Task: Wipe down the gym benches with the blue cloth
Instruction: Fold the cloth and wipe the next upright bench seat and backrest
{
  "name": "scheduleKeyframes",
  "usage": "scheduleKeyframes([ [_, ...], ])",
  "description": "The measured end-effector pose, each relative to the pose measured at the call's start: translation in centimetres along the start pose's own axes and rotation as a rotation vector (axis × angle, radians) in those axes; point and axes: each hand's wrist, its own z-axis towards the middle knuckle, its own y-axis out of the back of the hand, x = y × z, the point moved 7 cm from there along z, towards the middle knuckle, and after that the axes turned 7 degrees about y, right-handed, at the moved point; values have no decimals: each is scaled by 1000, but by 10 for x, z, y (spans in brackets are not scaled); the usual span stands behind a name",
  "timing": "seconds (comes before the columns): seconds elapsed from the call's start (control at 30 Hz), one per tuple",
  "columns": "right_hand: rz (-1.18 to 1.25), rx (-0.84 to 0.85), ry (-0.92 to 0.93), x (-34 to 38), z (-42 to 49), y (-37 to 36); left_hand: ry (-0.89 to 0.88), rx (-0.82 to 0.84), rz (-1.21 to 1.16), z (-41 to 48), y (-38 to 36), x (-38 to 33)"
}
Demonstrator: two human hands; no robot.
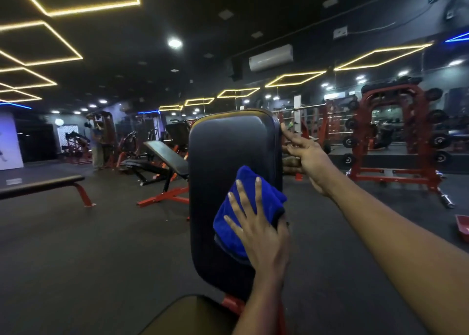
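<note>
The left hand [256, 233] lay flat, fingers spread, pressing the blue cloth [243, 207] against the upright backrest pad [228, 152], mid-wipe. The right hand [303, 153], open, steadied the pad's upper edge. Next, I judged, the lower pad and seat [182, 314] needed wiping.

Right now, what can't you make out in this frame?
Head view only:
- Pad under the cloth: hidden by cloth and left hand.
- Right hand fingertips: behind the pad's edge.
- Seat: cut off at bottom.
- Far person: too small, blurred.
</note>
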Motion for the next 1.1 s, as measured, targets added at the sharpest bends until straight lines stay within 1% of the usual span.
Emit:
scheduleKeyframes([
  [0.07, 7, -7, -3, -1, -4, -5, 50, -4, 18, 15, 6, -2],
  [0.13, 49, 21, -38, -4, -11, -10, 70, -16, 37, 58, 15, -22],
  [0.2, 83, 54, -72, -6, -16, -10, 12, 17, 62, 106, 24, -53],
  [0.27, 102, 71, -92, -7, -17, -7, -79, 30, 87, 127, 26, -74],
  [0.37, 103, 54, -98, -12, -14, -6, -136, -23, 123, 97, 21, -60],
  [0.47, 105, -16, -37, -13, -15, -9, -99, -26, 111, 35, 6, -21],
  [0.6, 100, -116, 96, -19, -27, -23, 64, 39, 40, -35, -4, 40],
  [0.7, 46, -194, 178, -31, -46, -41, 231, 70, -33, -53, -4, 65],
  [0.8, 43, -334, 248, -34, -58, -49, 334, 34, -104, -14, -4, 44],
  [0.9, 34, -460, 317, -30, -66, -54, 303, -39, -117, 33, 9, 31],
  [1.0, 32, -487, 362, -28, -67, -57, 247, -92, -122, 66, 20, 44],
  [1.1, -16, -462, 390, -29, -65, -62, 274, -152, -130, 118, 36, 71],
])
